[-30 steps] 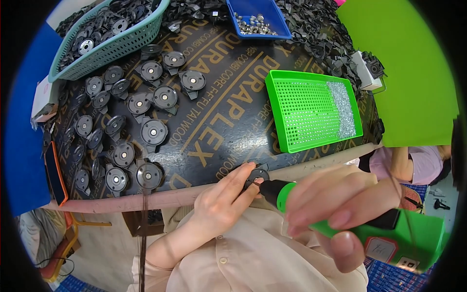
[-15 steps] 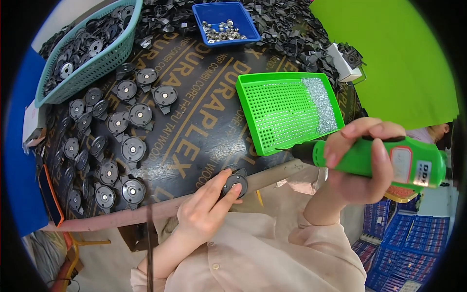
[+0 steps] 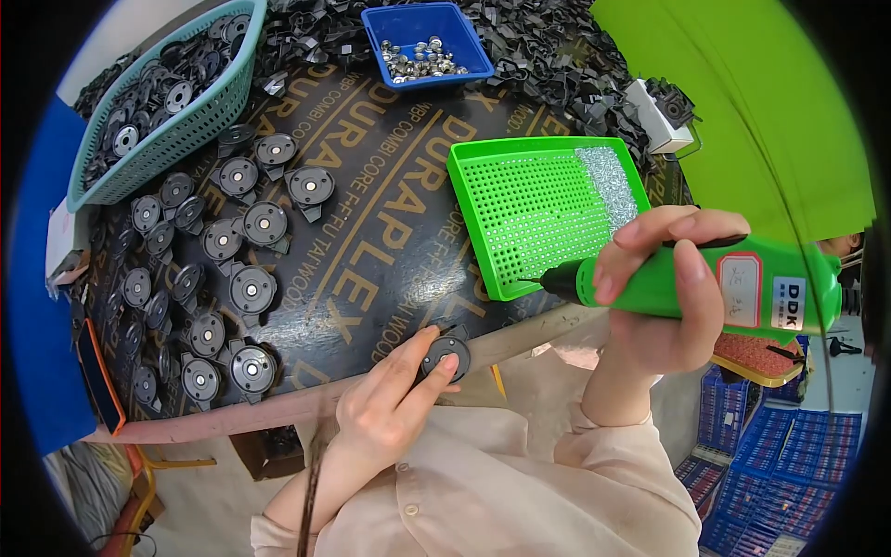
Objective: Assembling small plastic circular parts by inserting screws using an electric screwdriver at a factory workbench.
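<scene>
With my left hand [image 3: 385, 395] I grip a round black plastic part [image 3: 447, 357] at the front edge of the table; one fingertip presses on its face. My right hand [image 3: 664, 283] is wrapped round a green electric screwdriver [image 3: 742, 283] held level, its black nose and thin bit pointing left. The bit tip is over the near left corner of a green perforated tray [image 3: 520, 218]. Small silver screws [image 3: 608, 190] are heaped at the tray's far right, and many of its holes hold screws. Whether a screw sits on the bit is too small to tell.
Several similar round black parts [image 3: 252, 290] lie spread over the table's left half. Behind them stands a teal basket [image 3: 167, 139] full of parts. A blue bin [image 3: 427, 46] holds metal pieces before a pile of black parts [image 3: 548, 74]. A phone-like slab [image 3: 100, 376] lies at the left edge.
My right hand has drawn the screwdriver slightly left, so its bit now sits farther over the tray's corner. My left hand keeps hold of the round part, almost unmoved.
</scene>
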The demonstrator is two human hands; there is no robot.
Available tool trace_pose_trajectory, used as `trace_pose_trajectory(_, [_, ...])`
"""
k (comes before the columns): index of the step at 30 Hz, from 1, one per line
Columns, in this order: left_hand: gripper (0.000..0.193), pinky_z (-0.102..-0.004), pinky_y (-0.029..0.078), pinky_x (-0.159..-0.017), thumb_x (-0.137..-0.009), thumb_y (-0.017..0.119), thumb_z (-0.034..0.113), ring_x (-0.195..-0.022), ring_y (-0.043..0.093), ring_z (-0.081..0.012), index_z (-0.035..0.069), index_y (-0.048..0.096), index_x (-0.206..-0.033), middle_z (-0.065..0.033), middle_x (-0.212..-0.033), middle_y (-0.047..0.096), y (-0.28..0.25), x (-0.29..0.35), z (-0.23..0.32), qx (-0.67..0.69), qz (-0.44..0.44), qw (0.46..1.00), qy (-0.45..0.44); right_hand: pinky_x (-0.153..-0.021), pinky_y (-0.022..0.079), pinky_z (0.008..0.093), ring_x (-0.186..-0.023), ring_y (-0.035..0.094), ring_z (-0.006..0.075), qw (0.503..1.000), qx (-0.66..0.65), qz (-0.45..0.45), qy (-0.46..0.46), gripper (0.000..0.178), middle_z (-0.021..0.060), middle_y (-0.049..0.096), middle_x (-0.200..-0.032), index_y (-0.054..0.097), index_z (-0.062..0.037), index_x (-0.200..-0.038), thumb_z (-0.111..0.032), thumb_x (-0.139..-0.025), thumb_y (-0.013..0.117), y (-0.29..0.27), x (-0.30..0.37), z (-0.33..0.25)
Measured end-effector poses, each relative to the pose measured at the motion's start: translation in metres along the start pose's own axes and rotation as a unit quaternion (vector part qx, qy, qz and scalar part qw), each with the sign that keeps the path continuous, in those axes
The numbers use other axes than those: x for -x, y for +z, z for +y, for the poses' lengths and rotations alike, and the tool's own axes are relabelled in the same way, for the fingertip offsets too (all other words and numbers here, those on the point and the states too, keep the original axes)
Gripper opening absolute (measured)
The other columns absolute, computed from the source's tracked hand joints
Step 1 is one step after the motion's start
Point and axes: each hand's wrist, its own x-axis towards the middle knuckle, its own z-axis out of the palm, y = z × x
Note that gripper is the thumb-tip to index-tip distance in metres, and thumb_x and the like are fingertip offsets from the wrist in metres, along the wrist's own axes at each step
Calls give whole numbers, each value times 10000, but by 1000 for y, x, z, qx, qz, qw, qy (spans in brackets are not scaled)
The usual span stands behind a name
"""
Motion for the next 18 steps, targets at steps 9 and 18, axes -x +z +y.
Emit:
trace_pose_trajectory(9, [449, -328, 581, -680, -558, 826, -8, -828, 689, -307, 23, 691, -985, -220, -1076, 660, -1, 3, -2, -4, -1, 1000, 6, -445, 470, 311, -463, 549, 219, 999, 21, -24, 5, 138, 270, 604, -841, 450, 31, -998, -56, -890, 450, 1, -1, 0])
trace_pose_trajectory(18, [373, -289, 576, -694, -668, 762, 6, -875, 693, -257, 1, 694, -1035, -168, -1075, 656, -2, 5, -5, -21, -4, 1000, 21, -406, 505, 343, -431, 559, 223, 980, -109, -156, -60, 180, 230, 568, -935, 404, 0, -996, -92, -866, 490, 3, 16, -50])
